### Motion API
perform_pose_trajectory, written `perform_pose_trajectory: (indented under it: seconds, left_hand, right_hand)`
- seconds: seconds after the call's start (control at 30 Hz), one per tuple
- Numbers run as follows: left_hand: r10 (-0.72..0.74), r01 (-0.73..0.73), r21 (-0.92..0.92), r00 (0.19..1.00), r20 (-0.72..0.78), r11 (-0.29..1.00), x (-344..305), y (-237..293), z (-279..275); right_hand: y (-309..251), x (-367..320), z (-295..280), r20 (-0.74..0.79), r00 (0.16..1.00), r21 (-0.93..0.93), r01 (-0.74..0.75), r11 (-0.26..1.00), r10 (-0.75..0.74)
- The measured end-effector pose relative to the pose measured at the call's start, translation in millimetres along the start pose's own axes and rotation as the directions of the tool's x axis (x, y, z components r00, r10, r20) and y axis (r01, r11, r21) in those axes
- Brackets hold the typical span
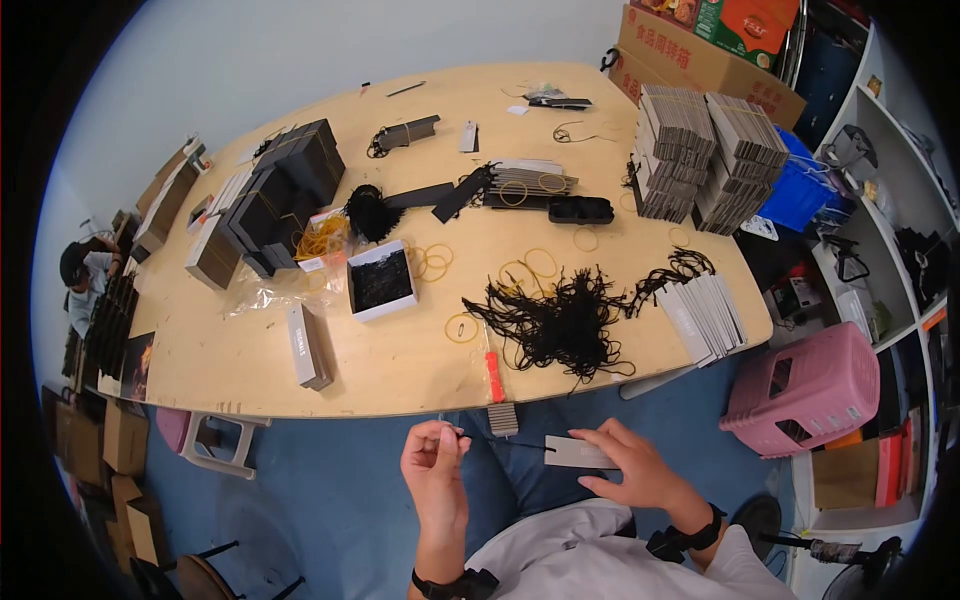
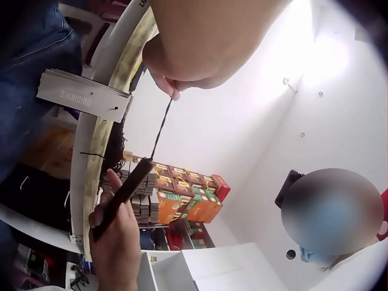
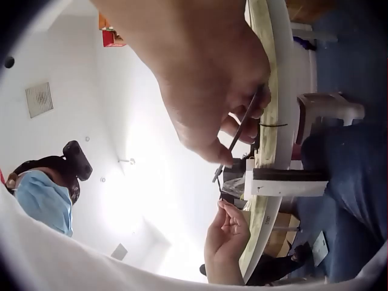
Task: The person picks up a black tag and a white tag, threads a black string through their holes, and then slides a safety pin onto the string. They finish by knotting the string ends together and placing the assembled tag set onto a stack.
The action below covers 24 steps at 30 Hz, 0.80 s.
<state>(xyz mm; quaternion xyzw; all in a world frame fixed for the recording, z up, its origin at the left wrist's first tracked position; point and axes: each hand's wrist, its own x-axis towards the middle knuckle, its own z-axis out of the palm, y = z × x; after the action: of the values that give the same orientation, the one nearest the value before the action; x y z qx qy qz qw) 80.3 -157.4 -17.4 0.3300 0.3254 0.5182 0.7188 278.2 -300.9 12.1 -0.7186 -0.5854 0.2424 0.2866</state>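
Note:
My right hand (image 1: 645, 472) holds a flat grey hang tag (image 1: 575, 453) between thumb and fingers, in front of the table's near edge. A thin black string (image 2: 161, 130) runs from the tag's end to my left hand (image 1: 437, 475), whose thumb and forefinger pinch it. The left wrist view shows this string drawn straight between the hands. Below them, by the legs, a stack of tags (image 2: 79, 94) printed ORIGINALS stands close to the table edge. In the right wrist view the tag (image 3: 242, 130) is seen edge-on in the right fingers.
On the table (image 1: 400, 385) lie a tangle of black strings (image 1: 560, 325), a fan of strung tags (image 1: 700, 315), a white box with black contents (image 1: 382, 280) and an upright tag bundle (image 1: 309, 348). Tall tag stacks (image 1: 670, 150) stand at the back right. A pink crate (image 1: 805, 390) sits right.

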Motion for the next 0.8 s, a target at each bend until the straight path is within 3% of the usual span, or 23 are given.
perform_pose_trajectory:
  seconds: [0.07, 0.1, 0.17, 0.2, 0.23, 0.3, 0.33, 0.4, 0.43, 0.53, 0.73, 0.8]
  left_hand:
    - [-0.027, 0.027, -0.020, 0.999, 0.023, 0.999, 5.5, -8.5, -2.8]
    - [-0.028, 0.029, -0.028, 0.999, 0.031, 0.999, 6.5, -9.0, 0.7]
    - [-0.060, 0.061, -0.005, 0.989, 0.138, 0.998, 6.0, -6.7, 9.1]
    - [-0.059, 0.061, -0.013, 0.988, 0.141, 0.998, 4.6, -4.3, 15.6]
    - [-0.055, 0.068, -0.063, 0.980, 0.193, 0.996, 2.8, -1.4, 23.7]
    - [-0.041, 0.071, -0.114, 0.969, 0.244, 0.991, 2.5, 0.4, 24.6]
    - [-0.044, 0.075, -0.103, 0.960, 0.276, 0.992, 3.3, -0.9, 19.7]
    - [-0.049, 0.081, -0.093, 0.951, 0.304, 0.992, 2.1, -2.7, 9.8]
    - [-0.039, 0.069, -0.089, 0.955, 0.295, 0.994, 1.9, -3.0, 5.7]
    - [-0.014, 0.041, -0.095, 0.963, 0.270, 0.995, 0.6, 0.9, -5.0]
    - [-0.028, 0.046, -0.078, 0.975, 0.222, 0.996, 1.1, 3.0, -14.9]
    - [-0.037, 0.049, -0.053, 0.975, 0.218, 0.997, 2.3, 1.7, -15.7]
  right_hand:
    - [9.8, -0.6, -4.2, -0.036, 0.998, 0.256, 0.065, 0.964, -0.057]
    - [14.9, 1.1, -6.3, -0.042, 0.998, 0.246, 0.064, 0.967, -0.055]
    - [26.4, 6.6, -9.3, -0.302, 0.951, 0.235, 0.138, 0.962, -0.063]
    - [30.4, 13.3, -10.9, -0.429, 0.902, 0.166, 0.131, 0.977, -0.048]
    - [35.9, 18.8, -16.0, -0.430, 0.901, 0.159, 0.133, 0.978, -0.053]
    - [51.5, 26.9, -30.1, -0.603, 0.790, -0.132, 0.039, 0.990, -0.111]
    - [63.1, 32.8, -37.6, -0.604, 0.788, -0.138, 0.046, 0.989, -0.121]
    - [88.6, 37.3, -48.3, -0.716, 0.687, -0.316, -0.158, 0.935, -0.126]
    - [97.2, 37.1, -51.1, -0.714, 0.688, -0.320, -0.153, 0.935, -0.132]
    - [107.8, 39.6, -55.4, -0.775, 0.631, -0.375, -0.438, 0.817, -0.018]
    - [102.4, 45.4, -50.2, -0.773, 0.632, -0.372, -0.525, 0.766, 0.058]
    - [105.5, 48.4, -51.9, -0.771, 0.636, -0.425, -0.517, 0.743, 0.001]
